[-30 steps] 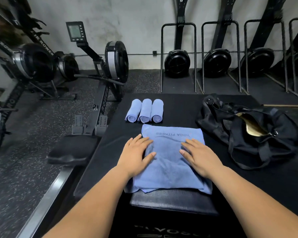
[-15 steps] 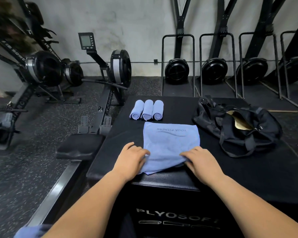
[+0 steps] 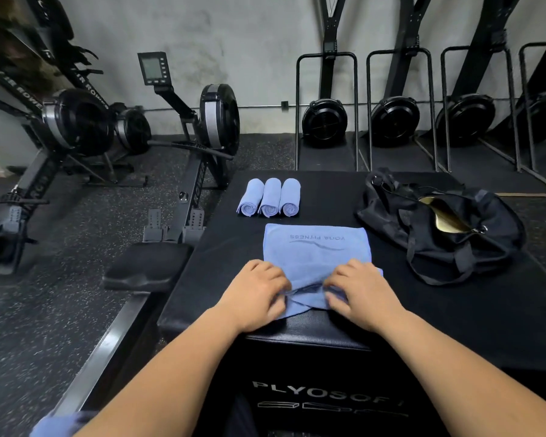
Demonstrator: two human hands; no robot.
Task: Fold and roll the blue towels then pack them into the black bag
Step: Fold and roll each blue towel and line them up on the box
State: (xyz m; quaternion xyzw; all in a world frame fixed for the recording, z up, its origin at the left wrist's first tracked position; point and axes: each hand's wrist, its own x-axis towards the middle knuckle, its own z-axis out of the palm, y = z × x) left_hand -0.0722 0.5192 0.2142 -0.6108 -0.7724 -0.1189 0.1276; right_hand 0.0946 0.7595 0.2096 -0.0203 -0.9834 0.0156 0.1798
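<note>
Pinching the near edge of the blue towel (image 3: pixel 316 247) with left hand (image 3: pixel 256 294) and right hand (image 3: pixel 364 294), on the surface (image 3: pixel 454 316) left of the black bag (image 3: pixel 448 241). Could roll crooked and loose if started unevenly.

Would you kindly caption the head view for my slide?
Left hand and right hand grip a blue towel near three rolled towels and a black bag.

Three rolled towels (image 3: pixel 268 198) behind flat towel (image 3: pixel 316 247) on box (image 3: pixel 454 310); bag (image 3: pixel 438 228) at right.
</note>
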